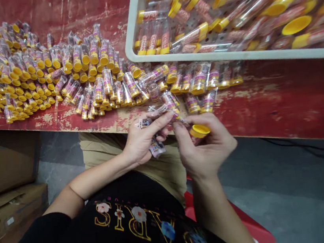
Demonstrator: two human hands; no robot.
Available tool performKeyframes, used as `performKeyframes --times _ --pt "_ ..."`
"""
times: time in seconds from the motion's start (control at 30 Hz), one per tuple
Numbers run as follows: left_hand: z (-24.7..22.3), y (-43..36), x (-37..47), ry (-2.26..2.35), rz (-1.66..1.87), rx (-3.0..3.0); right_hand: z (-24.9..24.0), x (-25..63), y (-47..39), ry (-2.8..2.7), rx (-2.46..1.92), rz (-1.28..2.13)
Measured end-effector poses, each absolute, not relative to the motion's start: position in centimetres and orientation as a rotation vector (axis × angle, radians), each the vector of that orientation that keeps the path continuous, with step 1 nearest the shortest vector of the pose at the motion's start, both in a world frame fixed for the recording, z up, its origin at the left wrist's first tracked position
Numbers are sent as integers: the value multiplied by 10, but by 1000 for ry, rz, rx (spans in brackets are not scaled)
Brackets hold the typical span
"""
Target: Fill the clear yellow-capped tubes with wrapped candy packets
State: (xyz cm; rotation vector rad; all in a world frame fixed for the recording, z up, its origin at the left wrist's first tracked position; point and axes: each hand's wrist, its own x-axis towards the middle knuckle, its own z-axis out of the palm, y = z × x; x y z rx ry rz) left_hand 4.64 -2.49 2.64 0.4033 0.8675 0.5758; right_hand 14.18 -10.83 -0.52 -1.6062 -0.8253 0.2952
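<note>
Near the table edge, my left hand [141,142] is closed on several thin printed plastic sleeves [157,149], whose ends stick out below the fingers. My right hand [203,148] is closed around a clear tube with a yellow cap [200,130]; the palm hides much of it. The fingertips of both hands meet at a purple-printed sleeve [171,103], and I cannot tell whether the tube is inside it. Just beyond the hands lie sleeved tubes with yellow caps [130,85], some upright and some on their sides.
A big heap of sleeved tubes [28,73] covers the left of the red table [268,111]. At the upper right, a white tray [231,57] holds many unsleeved yellow-capped tubes. Cardboard boxes [17,204] stand on the floor at left. Part of a red stool [253,225] shows beneath me.
</note>
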Motion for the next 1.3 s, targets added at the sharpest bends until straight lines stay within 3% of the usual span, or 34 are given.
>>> performKeyframes --times 0.27,0.43,0.73,1.07,1.3 --pt "30 -18 45 929 610 228 2 148 -106 -455 -1150 754" --pt "28 -20 44 916 578 226 11 148 -102 -523 -1178 433" --pt "24 -29 42 877 491 312 -17 138 -103 -707 -1352 -283" --pt "20 -29 36 855 465 558 -24 144 -143 -1131 -1451 186" --pt "20 -38 32 836 407 658 -19 140 -133 -1088 -1471 92"
